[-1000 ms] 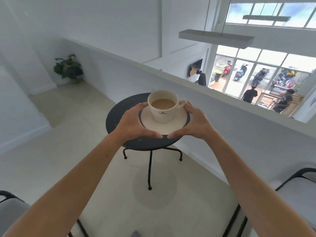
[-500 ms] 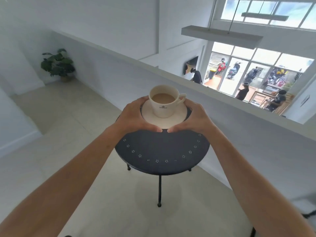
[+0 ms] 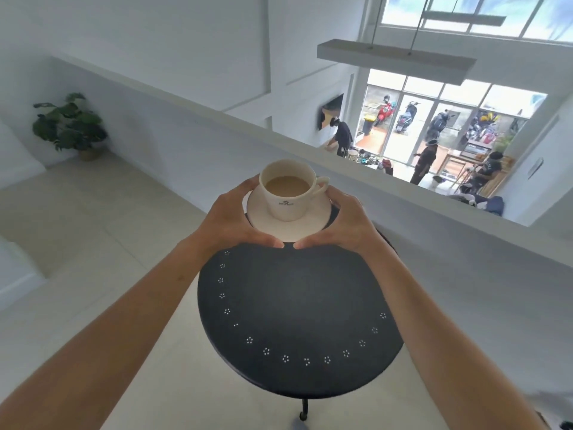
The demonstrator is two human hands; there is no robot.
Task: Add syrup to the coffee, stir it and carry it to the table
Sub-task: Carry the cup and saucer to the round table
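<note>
Both hands hold one white saucer [image 3: 290, 226] over the far part of a round black counter [image 3: 297, 308]. The left hand [image 3: 231, 220] curls round the saucer's left rim and the right hand [image 3: 347, 223] round its right rim, the two thumb tips nearly meeting at the saucer's near edge. The fingers under the saucer are hidden, so whether the saucer rests on the counter or hangs just above it cannot be told.

A white cup [image 3: 290, 190] stands upright in the middle of the saucer, its handle pointing to the right toward the right hand. Pale brown coffee [image 3: 287, 186] fills it partway. A small dark mark on the cup's near wall is too small to read.

The far edge of the counter is covered by the hands and saucer. One thin black leg [image 3: 304, 409] shows below the counter's near rim, and the others are out of sight. A ring of small white flower-like dots runs along the counter's rim.

Beyond the counter runs a white half wall [image 3: 217, 144]. Far left of the counter, by that wall, stands a potted plant [image 3: 69, 125]. Past the wall, on a lower floor, small blurred figures and parked scooters show through windows.
</note>
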